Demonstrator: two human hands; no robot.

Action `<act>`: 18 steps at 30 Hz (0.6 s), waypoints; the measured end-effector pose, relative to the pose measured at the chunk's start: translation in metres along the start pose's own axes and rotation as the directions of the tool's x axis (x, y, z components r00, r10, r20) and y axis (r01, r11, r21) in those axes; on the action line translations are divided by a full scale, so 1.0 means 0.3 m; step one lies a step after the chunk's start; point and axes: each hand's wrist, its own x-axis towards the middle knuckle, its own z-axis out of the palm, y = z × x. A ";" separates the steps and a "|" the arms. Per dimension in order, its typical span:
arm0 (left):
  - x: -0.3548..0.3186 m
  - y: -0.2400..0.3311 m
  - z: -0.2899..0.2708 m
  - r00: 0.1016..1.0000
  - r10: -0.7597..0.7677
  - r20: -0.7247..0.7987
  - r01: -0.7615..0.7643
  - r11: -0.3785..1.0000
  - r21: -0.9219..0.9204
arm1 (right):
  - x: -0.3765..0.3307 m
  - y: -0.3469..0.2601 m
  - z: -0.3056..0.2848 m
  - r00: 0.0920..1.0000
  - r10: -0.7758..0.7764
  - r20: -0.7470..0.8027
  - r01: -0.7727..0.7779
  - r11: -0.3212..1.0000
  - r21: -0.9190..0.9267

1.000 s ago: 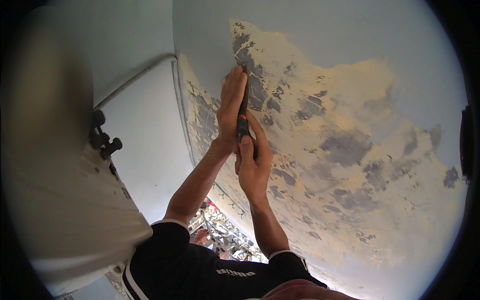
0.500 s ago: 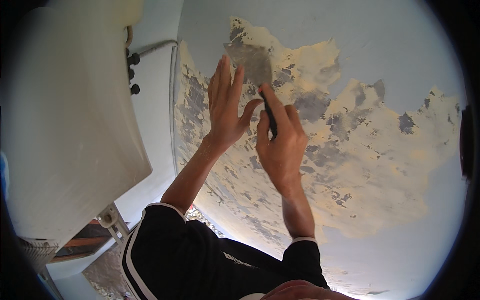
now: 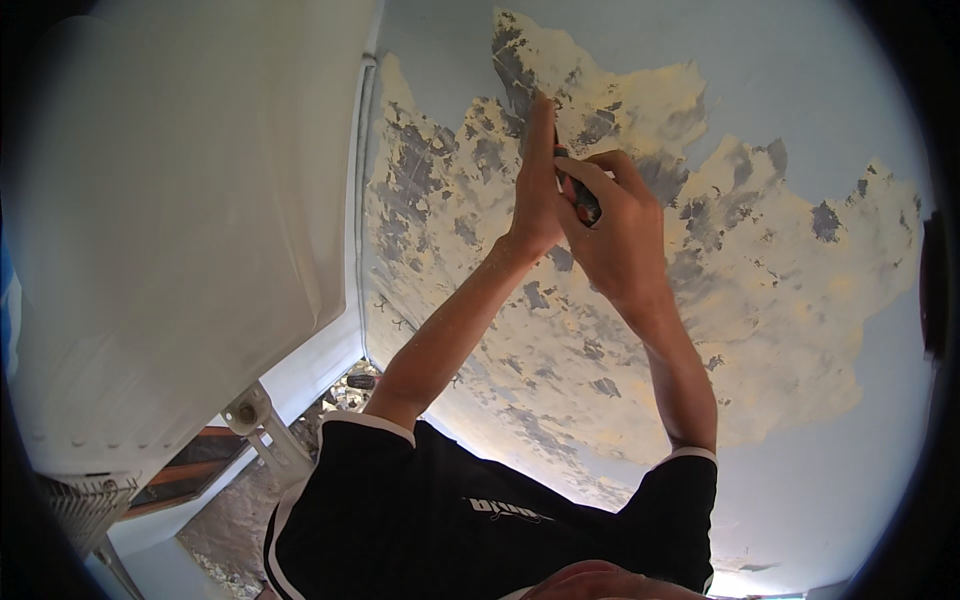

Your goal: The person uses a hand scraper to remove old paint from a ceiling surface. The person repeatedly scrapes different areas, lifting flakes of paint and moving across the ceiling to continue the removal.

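Note:
A putty knife (image 3: 583, 204) with a black and red handle is gripped in my right hand (image 3: 625, 240), close to the wall (image 3: 640, 390). Seen edge-on, my left hand (image 3: 538, 190) has its fingers stretched out straight beside the knife, right against my right hand. The blade is mostly hidden or turned edge-on, so whether it touches the wall cannot be made out. Around both hands the light blue paint has come off in a wide ragged patch, baring cream and grey plaster.
On the left hangs a large white casing (image 3: 190, 200) on a metal bracket (image 3: 262, 425). A pale pipe (image 3: 362, 200) runs down the wall corner. Far below lie rubble (image 3: 345, 397) and a brown-framed window (image 3: 185, 470).
Both hands have come together and shifted right. The putty knife has turned, so its broad blade face no longer shows. The whole view has shifted a little.

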 end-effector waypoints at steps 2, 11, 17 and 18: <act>0.010 0.007 -0.018 0.993 -0.118 0.007 0.118 0.988 -0.096 | -0.001 -0.007 0.026 0.998 0.017 -0.057 -0.008 0.986 0.166; 0.073 -0.126 -0.002 0.930 0.362 -0.064 -0.348 0.923 0.165 | 0.075 0.090 0.175 0.915 -0.262 -0.307 0.393 0.753 0.528; 0.225 -0.115 0.003 0.816 0.577 -0.027 -0.506 0.737 0.449 | 0.172 0.112 0.124 0.959 -0.148 -0.242 0.276 0.688 0.671; 0.243 -0.108 0.012 0.810 0.587 -0.023 -0.514 0.726 0.457 | 0.181 0.126 0.109 0.956 -0.128 -0.266 0.282 0.658 0.698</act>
